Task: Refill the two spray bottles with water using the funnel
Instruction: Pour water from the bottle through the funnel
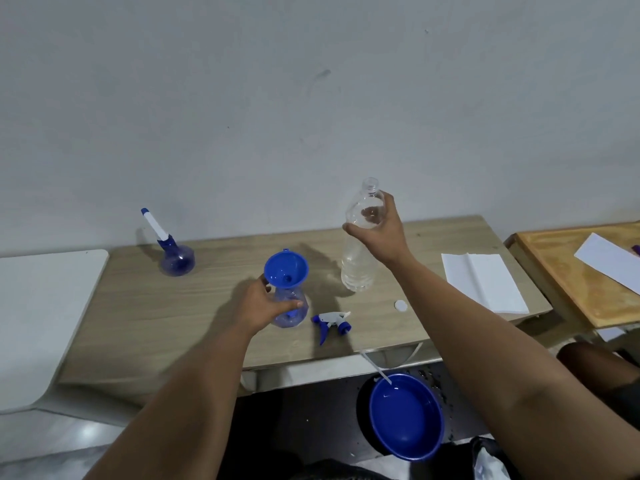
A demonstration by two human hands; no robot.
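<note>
The open spray bottle [290,308] stands upright near the middle of the wooden table [145,306], its long axis vertical and its neck pointing up. A blue funnel [286,269] sits in that neck, spout down and wide mouth up, tilted a little toward the camera. The left hand [263,304] grips this bottle from its left side, fingers and thumb curled round the body.

Just right of it lies the removed trigger head [331,322], on its side, its white dip tube [376,368] running toward the near edge of the table and out over a blue bowl [406,415] on the dark floor below.

Farther right, a clear water bottle [362,244] stands uncapped, long axis vertical, mouth up, its base on or just above the table; the view does not settle which. The right hand [379,225] grasps its upper part, fingers wrapped round it. It bears no label that I can read. A small white cap [401,305] lies flat near its base.

The second spray bottle [177,259] stands at the far left of the table, near the wall, its spray head [154,225] fitted and leaning up to the left.

At the right end of the table lies a folded white sheet [485,282], with no writing visible. Beyond it is an orange-brown tray [561,289] holding white paper [609,263].
</note>
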